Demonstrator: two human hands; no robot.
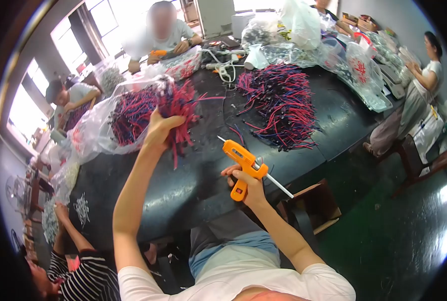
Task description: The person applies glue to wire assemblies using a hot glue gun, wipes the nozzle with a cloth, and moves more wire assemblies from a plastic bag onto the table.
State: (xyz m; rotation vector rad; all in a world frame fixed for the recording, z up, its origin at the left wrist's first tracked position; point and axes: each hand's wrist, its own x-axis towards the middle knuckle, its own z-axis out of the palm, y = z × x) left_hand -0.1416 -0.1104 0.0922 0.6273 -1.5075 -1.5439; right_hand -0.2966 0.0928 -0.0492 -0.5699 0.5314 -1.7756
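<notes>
My left hand (162, 126) reaches into a heap of red and blue wires (132, 113) lying on a clear plastic bag (90, 131). Its thumb points right, and the other fingers are partly hidden behind the bunch of wires (183, 105) they close around. In my right hand (252, 186) is an orange glue gun (242, 159), held by its handle over the table's near side. The nozzle points up and left, toward the wires. A white glue stick (279, 185) juts from the gun's back end. A few loose wires (238, 133) lie just beyond the nozzle.
A second spread pile of red and blue wires (283, 105) covers the black table (183, 185) at right. White cables (227, 70) and filled plastic bags (299, 30) stand behind. Co-workers sit across and at left; another person (419, 90) stands at right. A wooden box (316, 205) is below the edge.
</notes>
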